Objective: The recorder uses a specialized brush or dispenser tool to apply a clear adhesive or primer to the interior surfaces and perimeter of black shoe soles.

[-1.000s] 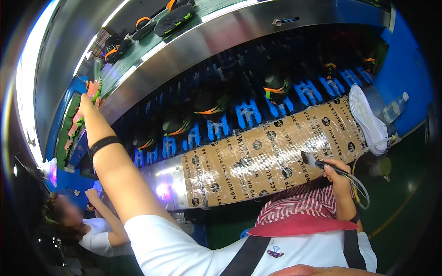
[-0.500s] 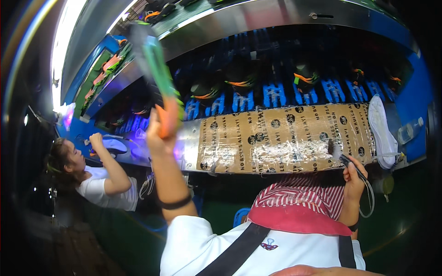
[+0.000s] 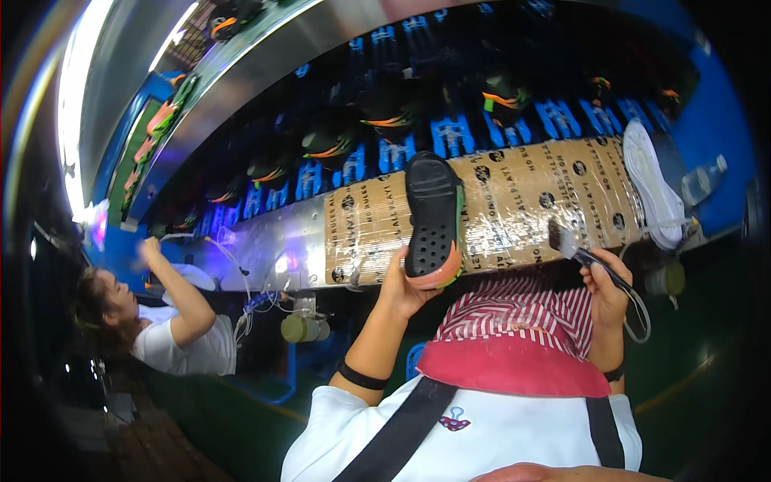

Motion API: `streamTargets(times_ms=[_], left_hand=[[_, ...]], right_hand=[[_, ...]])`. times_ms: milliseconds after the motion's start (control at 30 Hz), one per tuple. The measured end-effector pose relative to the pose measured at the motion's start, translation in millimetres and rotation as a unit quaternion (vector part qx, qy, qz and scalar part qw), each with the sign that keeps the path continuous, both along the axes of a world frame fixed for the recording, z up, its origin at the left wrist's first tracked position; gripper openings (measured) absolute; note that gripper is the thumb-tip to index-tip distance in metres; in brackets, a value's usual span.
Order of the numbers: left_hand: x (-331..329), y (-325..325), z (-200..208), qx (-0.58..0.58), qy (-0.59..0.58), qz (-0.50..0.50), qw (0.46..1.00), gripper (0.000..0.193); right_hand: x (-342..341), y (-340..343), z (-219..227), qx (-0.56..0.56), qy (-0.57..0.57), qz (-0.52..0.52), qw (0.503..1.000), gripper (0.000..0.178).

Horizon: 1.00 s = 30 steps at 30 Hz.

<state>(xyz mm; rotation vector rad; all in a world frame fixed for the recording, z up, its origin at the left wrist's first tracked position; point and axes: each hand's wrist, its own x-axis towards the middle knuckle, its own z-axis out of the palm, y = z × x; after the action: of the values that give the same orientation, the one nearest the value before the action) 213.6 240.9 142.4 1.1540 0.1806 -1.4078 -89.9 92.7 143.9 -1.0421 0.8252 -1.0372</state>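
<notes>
My left hand grips a shoe sole by its heel end. The sole stands on end over a cardboard sheet wrapped in clear film. Its black inner face, with rows of small holes at the heel, is turned toward me; the rim is orange and green. Closed around the black handle of a brush is my right hand. The dark bristles point up and left, apart from the sole. A thin clear tube loops from the brush handle.
A white sole and a clear plastic bottle lie right of the cardboard. Beyond it, black shoes rest on blue racks. A co-worker sits at the left. Orange-green soles lie on the upper left shelf.
My left hand has brought the sole down and right from the raised upper left to over the cardboard. My right hand still holds the brush in nearly the same place.
</notes>
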Motion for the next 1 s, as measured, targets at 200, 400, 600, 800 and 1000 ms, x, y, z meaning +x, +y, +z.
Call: streamTargets(times_ms=[200,400,600,800,1000], left_hand=[[-17.2,-31.8,-32.9,-0.327,0.108,0.046,0.938,0.041],[-29.7,-36.6,-49.5,-0.286,0.165,0.016,0.944,0.056],[-57.4,-41.3,-63.2,-0.318,0.145,-0.047,0.936,0.07],[-88.1,-57.2,-43.4,-0.331,0.314,-0.056,0.888,0.08],[-97.1,-46.9,-67.1,-0.275,0.202,-0.137,0.93,0.064]], right_hand=[[12.3,6.3,6.0,0.013,-0.005,0.03,0.999,0.026],[30.4,7.7,25.6,0.034,-0.044,0.055,0.997,0.021],[54.4,6.5,30.1,-0.035,-0.042,0.095,0.994,0.018],[65.8,6.1,51.5,-0.173,0.093,0.072,0.978,0.018],[75.5,-10.2,59.3,-0.497,0.191,-0.084,0.842,0.02]])
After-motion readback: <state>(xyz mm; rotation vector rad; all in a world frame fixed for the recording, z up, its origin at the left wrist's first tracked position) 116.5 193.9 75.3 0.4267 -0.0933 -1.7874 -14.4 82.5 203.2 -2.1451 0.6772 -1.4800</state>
